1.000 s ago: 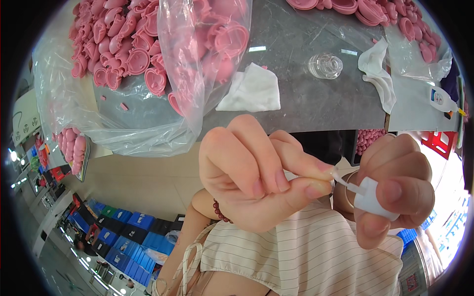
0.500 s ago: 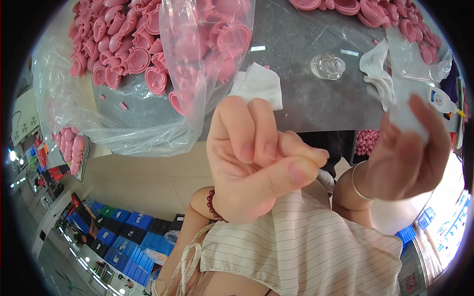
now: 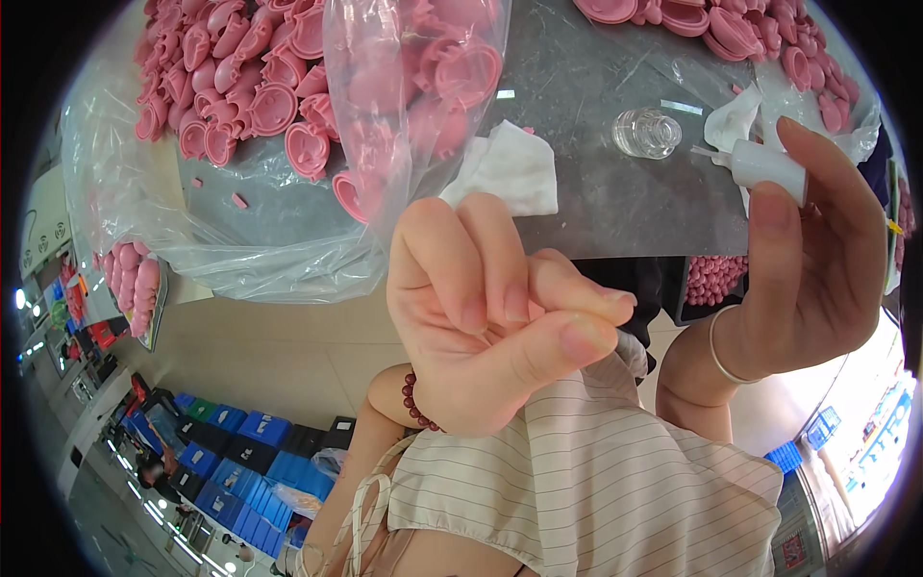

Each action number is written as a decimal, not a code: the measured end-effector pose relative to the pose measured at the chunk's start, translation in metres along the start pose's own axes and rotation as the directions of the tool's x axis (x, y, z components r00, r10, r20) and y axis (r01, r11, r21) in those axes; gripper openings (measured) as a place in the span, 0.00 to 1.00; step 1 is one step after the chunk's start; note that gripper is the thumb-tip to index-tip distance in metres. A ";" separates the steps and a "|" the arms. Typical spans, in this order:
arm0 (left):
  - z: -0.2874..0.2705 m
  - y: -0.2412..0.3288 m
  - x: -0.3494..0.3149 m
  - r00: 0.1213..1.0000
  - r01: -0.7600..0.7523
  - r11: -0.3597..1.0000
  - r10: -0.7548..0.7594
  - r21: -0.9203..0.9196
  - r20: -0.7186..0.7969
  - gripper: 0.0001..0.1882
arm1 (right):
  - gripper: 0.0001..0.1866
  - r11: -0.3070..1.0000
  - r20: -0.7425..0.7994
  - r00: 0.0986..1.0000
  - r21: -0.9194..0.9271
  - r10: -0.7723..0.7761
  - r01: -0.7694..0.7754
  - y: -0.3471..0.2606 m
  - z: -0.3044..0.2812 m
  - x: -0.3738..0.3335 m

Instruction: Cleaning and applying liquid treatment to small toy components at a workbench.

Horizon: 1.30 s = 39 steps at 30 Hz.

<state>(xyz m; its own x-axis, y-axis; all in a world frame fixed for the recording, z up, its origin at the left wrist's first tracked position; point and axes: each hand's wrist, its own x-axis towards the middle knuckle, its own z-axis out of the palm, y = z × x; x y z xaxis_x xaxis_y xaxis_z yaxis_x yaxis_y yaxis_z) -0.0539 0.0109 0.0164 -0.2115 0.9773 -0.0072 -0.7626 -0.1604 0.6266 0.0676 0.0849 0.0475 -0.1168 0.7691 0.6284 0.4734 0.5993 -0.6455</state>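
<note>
Held in front of my chest, my left hand has its thumb and index fingertip pressed together and the other fingers curled. Anything between those fingertips is too small or too hidden to make out. To the right, my right hand is raised and grips a small white squeeze bottle between thumb and fingers. The bottle lies sideways, its thin nozzle toward the left. Beyond the hands, a clear glass bottle stands on the grey table. A folded white cloth is behind my left hand.
Pink molded shell-like parts are heaped at the far left, some inside a clear plastic bag. More pink parts lie at the far right. A second white cloth is near the white bottle. Blue and black bins stand lower left.
My right hand, blurred before, has turned and steadied, and the white squeeze bottle now shows plainly with its nozzle pointing left. My left hand keeps its pinch and has shifted slightly left.
</note>
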 end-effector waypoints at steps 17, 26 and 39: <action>0.001 0.007 -0.001 1.000 -0.008 0.999 0.009 0.040 -0.025 0.20 | 0.12 0.982 0.287 0.949 -0.097 -0.129 0.163 0.011 0.005 0.005; 0.001 0.005 -0.002 0.999 -0.004 1.000 0.004 0.023 -0.033 0.21 | 0.22 0.871 0.437 0.826 0.476 -0.355 0.123 0.013 -0.039 0.013; 0.005 0.001 -0.003 0.999 -0.022 1.000 0.022 0.008 -0.032 0.20 | 0.20 0.900 0.374 0.904 0.436 -0.208 0.026 -0.002 -0.022 -0.007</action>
<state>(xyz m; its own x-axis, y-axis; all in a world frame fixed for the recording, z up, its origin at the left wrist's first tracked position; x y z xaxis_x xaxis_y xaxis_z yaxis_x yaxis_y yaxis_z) -0.0510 0.0086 0.0203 -0.2477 0.9686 -0.0186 -0.7529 -0.1804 0.6329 0.0870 0.0732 0.0542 -0.5307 0.6539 0.5393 0.0427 0.6561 -0.7535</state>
